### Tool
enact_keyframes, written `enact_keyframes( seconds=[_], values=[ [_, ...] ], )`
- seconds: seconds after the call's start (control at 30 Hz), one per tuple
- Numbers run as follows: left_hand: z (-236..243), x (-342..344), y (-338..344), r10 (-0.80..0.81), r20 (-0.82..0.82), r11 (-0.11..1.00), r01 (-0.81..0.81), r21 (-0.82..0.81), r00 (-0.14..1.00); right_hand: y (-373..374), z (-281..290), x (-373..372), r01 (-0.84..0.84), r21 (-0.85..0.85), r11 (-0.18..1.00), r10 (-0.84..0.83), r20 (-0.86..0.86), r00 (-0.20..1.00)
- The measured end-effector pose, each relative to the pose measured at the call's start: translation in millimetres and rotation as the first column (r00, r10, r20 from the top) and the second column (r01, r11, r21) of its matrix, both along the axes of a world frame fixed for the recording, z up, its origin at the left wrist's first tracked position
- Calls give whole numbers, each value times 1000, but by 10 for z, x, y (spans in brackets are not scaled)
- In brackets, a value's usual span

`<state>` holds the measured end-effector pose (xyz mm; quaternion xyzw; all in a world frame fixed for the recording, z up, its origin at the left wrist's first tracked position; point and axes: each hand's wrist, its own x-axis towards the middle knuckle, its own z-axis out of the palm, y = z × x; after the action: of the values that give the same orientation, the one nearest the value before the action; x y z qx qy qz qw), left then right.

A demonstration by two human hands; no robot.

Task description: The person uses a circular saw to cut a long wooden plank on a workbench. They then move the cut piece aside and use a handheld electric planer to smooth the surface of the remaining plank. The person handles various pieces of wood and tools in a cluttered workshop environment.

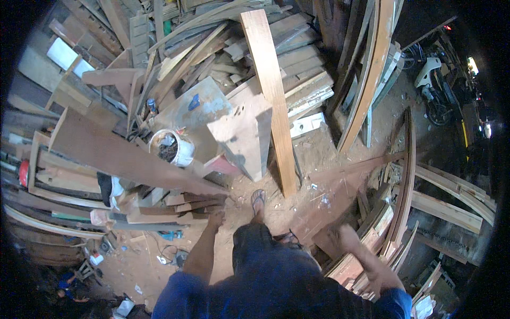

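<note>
My left hand [216, 218] hangs low beside the near end of a wide dark brown plank [122, 151], close to a stack of short brown boards [194, 202]. Its fingers are too small and dim to read. On the other side, my right hand [344, 239] is raised and smeared by motion. Behind it lies a flat brown board [325, 242]; whether the hand touches this board I cannot tell. A long light wooden beam [272, 90] leans on the woodpile ahead, its lower end on the floor near my sandalled foot [258, 203].
A white bucket [184, 152] holding dark scraps stands ahead to the left. Loose timber [308, 42] is heaped behind it. Curved beams [366, 85] lean at the far right, near a motorbike [438, 93]. A cable and blue power tool [171, 234] lie on the dusty floor.
</note>
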<state>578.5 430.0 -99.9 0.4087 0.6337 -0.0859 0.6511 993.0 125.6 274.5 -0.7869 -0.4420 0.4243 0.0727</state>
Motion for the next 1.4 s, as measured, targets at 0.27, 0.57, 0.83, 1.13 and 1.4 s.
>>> enact_keyframes(
  seconds=[0.27, 0.57, 0.83, 1.13, 1.4],
  values=[
    [145, -546, -129, 193, -44, 981, -194, -13, 980, 3395, -2251, 1859, 398, 449, 800, -495, 121, 860],
    [394, -1547, -857, 477, -5, 870, -471, 145, 879, 5686, -2772, 2253, 487, 443, 753, -614, 206, 762],
    [584, -1133, -1049, -30, -190, 984, 63, 169, 981, 5068, -2561, 2461, 370, 568, 735, -553, 187, 812],
    [1912, 2222, -217, -658, 359, 721, 414, 556, 662, 2826, -1141, 2413, 281, 681, 676, -155, -242, 958],
    [3858, 3974, -549, -566, 562, 549, -233, 803, 603, 1292, -263, 779, 310, 790, 529, -561, 52, 826]
  ],
)
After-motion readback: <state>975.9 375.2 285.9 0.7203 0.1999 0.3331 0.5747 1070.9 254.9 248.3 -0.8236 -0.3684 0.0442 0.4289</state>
